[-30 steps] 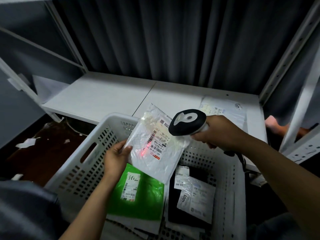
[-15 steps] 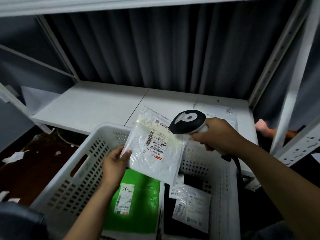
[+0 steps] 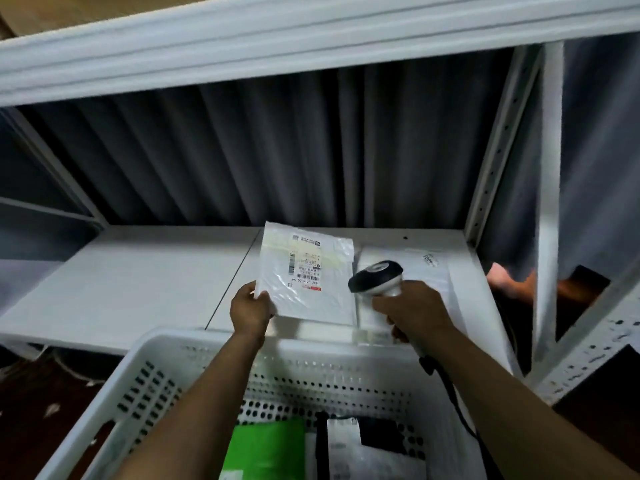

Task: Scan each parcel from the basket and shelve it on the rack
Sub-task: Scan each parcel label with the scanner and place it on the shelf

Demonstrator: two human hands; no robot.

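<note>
Left hand point(image 3: 250, 310) pinches a white parcel point(image 3: 306, 275) over the shelf point(image 3: 138, 282); right hand point(image 3: 412, 306) grips the scanner point(image 3: 375, 277)

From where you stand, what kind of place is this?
Probably a parcel sorting or pickup room: a white metal rack, a basket of parcels, a barcode scanner in the right hand and a labelled parcel in the left hand.

We found the parcel point(image 3: 311, 299) over the shelf point(image 3: 138, 282), the scanner point(image 3: 375, 277) just right of it, the basket point(image 3: 214, 341) before them.
</note>
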